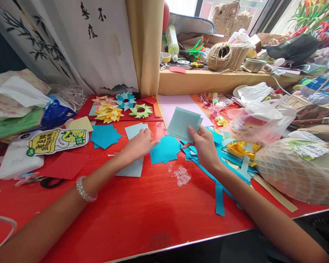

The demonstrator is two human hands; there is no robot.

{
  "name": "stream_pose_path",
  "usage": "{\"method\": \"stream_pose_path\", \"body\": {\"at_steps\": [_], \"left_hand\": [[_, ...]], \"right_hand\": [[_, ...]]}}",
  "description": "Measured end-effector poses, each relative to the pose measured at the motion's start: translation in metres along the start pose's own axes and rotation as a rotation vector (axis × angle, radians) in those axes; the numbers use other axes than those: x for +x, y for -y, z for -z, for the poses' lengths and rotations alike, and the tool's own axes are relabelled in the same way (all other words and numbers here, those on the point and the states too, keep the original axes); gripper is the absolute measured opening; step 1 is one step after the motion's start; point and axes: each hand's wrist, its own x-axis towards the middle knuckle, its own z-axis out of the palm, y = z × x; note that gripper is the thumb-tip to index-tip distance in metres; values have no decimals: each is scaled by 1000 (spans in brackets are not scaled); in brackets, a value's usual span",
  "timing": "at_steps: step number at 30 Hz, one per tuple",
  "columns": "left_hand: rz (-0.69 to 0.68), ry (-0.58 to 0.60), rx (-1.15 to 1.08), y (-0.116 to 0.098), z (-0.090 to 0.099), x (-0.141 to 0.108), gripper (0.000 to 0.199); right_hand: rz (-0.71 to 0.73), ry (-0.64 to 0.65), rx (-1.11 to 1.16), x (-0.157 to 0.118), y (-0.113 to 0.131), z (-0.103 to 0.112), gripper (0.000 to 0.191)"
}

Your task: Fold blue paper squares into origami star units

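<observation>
While right hand (205, 144) holds pale-blue squares (182, 123), upper edge slants down rightward.

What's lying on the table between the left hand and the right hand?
In the head view, a pile of bright blue paper lies there, with blue scraps close by the right hand.

The red tabletop (153, 208) is glossy; the pale-blue paper squares (183, 122) are matt. The far-right twine ball (214, 60) looks rough, fibrous.
</observation>
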Motion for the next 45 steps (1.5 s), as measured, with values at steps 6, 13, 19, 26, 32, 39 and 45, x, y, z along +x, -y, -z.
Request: {"method": "stream_pose_path", "body": {"at_steps": [6, 13, 19, 26, 32, 39, 45], "left_hand": [[-77, -57, -294, -20, 10, -3, 34], [-78, -102, -516, -17, 19, -2, 17], [-12, -159, -435, -16, 31, 1, 27], [-66, -107, -476, -14, 24, 0, 24], [-131, 65, -503, -23, 18, -7, 22], [-59, 207, -217, -18, 68, -17, 27], [68, 442, 264, 34, 84, -44, 23]], "right_hand": [[-147, 107, 21, -9, -3, -9, 36], [-178, 94, 115, -8, -4, -10, 34], [-186, 149, 169, -7, -2, -8, 35], [-225, 229, 153, -9, -6, -10, 37], [-205, 367, 191, -15, -4, -15, 34], [50, 367, -294, -10, -6, -9, 39], [304, 445, -1074, 3, -31, 2, 69]]}}
